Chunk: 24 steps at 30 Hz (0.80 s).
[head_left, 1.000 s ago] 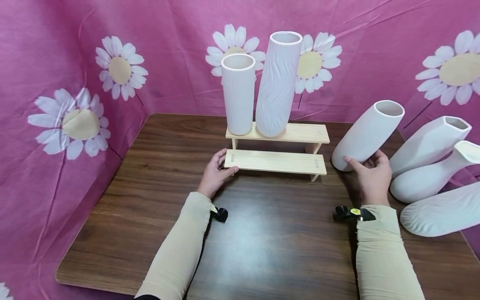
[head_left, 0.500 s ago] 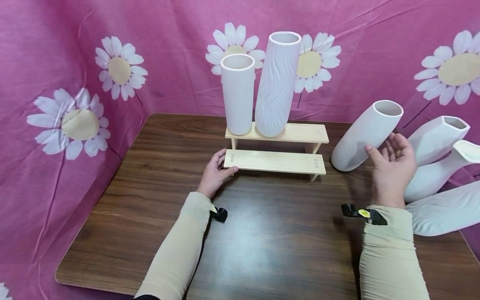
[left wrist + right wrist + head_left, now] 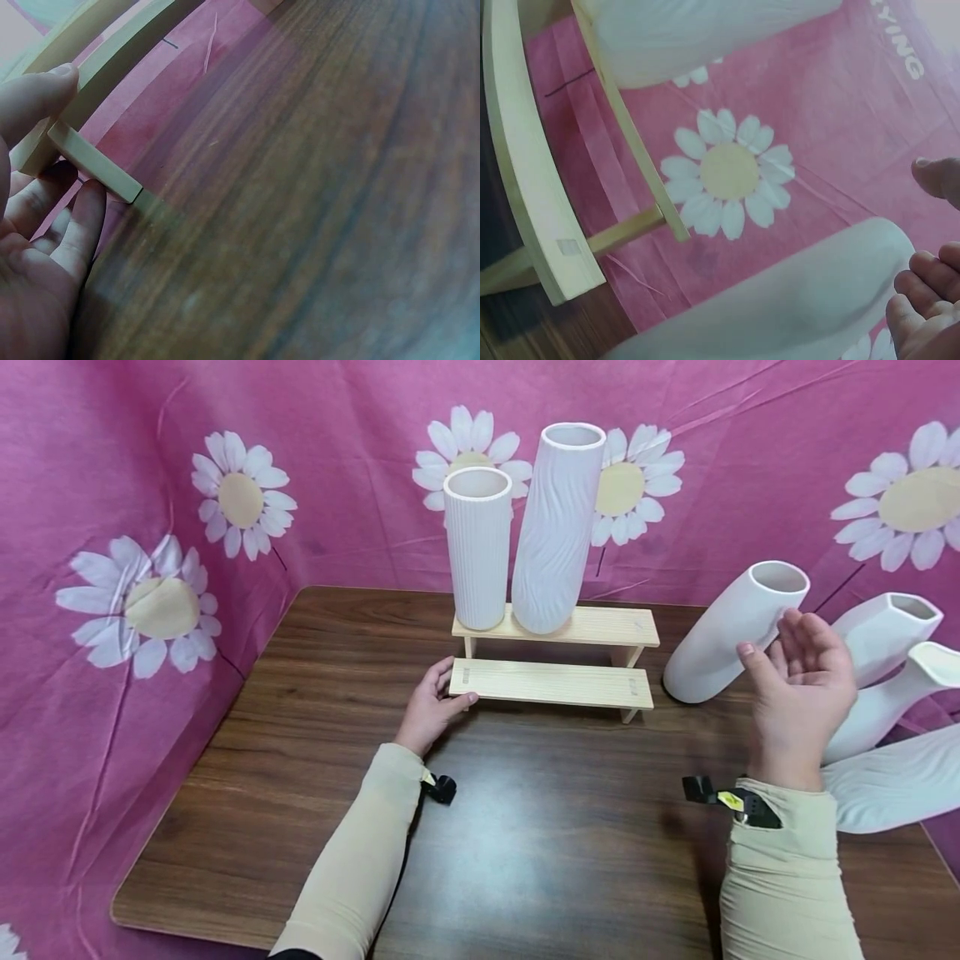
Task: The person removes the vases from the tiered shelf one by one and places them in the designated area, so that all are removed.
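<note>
A two-tier pale wooden stand (image 3: 551, 683) stands on the table. My left hand (image 3: 429, 714) grips the left end of its lower shelf, thumb on top and fingers under; the left wrist view shows the fingers by a stand leg (image 3: 97, 163). On the upper shelf stand a ribbed white vase (image 3: 478, 560) and a taller wavy white vase (image 3: 557, 535). Right of the stand is a smooth white vase (image 3: 712, 647), upright on the table. My right hand (image 3: 806, 706) hovers beside it, fingers loosely bent and holding nothing; the right wrist view shows its fingertips close to that vase (image 3: 802, 300).
At the right edge stand a faceted vase (image 3: 877, 635), a narrow-necked vase (image 3: 862, 718) and a wavy vase (image 3: 892, 785), partly hidden by my right hand. A pink daisy cloth (image 3: 352, 485) hangs behind the brown wooden table (image 3: 300, 677).
My right hand has let go of the smooth vase and moved up and to the right, its palm turning upward. The left hand and stand have stayed put.
</note>
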{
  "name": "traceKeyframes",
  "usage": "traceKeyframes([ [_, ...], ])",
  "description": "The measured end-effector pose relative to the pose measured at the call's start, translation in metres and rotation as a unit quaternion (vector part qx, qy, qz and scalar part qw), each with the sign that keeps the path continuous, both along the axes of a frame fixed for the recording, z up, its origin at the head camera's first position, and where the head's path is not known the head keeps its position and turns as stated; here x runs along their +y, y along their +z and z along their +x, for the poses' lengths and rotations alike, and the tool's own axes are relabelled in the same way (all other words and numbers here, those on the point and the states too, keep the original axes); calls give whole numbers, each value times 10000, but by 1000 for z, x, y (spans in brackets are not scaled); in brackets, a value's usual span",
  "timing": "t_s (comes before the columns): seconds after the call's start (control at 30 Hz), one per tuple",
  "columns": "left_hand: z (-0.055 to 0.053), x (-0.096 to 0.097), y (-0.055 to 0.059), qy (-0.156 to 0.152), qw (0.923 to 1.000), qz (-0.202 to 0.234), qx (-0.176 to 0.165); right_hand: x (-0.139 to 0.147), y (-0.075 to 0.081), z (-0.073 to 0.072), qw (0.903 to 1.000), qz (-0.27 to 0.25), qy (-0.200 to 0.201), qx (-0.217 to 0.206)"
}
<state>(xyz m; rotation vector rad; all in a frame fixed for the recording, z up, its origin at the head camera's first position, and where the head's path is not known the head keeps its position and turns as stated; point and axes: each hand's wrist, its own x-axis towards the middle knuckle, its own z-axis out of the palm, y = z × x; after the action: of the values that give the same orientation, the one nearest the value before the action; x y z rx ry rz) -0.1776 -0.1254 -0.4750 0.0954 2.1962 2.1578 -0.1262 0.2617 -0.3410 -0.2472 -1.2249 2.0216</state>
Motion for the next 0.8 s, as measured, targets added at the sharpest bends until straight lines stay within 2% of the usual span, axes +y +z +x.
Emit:
traceKeyframes([
  [0.37, 2, -2, -4, 42, 9998, -96, -143, -19, -10, 1, 9973, 393, 619, -33],
  [0.53, 0, -1, -2, -31, 10000, -66, -49, -27, -11, -4, 9929, 663, 983, -111],
  [0.67, -1, 0, -1, 27, 10000, -33, -31, -33, -16, -11, 9796, 1432, 1334, -465],
  [0.8, -1, 2, 0, 40, 10000, -44, -60, -35, -21, -18, 9527, 2473, 1497, -938],
])
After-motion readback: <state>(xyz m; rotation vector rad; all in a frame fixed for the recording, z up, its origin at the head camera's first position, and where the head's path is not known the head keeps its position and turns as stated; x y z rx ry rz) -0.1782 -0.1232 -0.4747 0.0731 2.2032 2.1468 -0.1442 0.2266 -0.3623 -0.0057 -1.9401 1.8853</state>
